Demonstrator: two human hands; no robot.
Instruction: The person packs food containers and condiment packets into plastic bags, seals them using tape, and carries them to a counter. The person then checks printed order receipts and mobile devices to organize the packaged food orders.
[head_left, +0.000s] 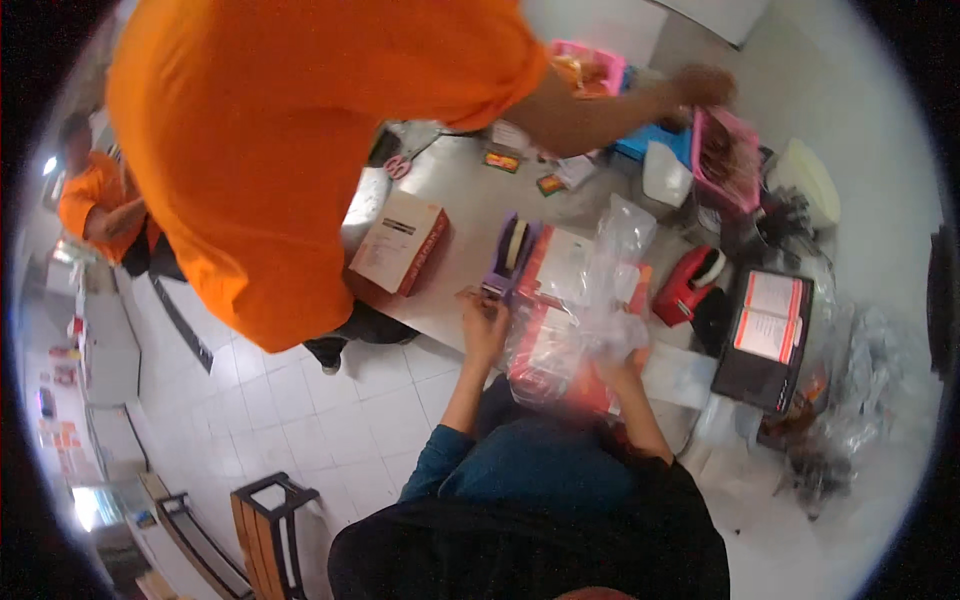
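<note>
My left hand (485, 328) is at the front end of a purple tape dispenser (502, 272) holding a pale roll. Its fingers are pinched together; whatever is between them is too small to make out. Right of the dispenser, red and white boxes (563, 268) lie at the table's near edge, partly covered by a clear plastic bag (618, 245). My right hand (622, 372) touches the crumpled plastic over the nearer box; its fingers are blurred and partly hidden.
A person in an orange shirt (240, 170) leans over the table from the left, one arm reaching toward a pink basket (725, 160). A red tape dispenser (690, 285), a black folder (765, 340) and loose plastic (850, 410) lie right. A closed box (400, 243) stands left.
</note>
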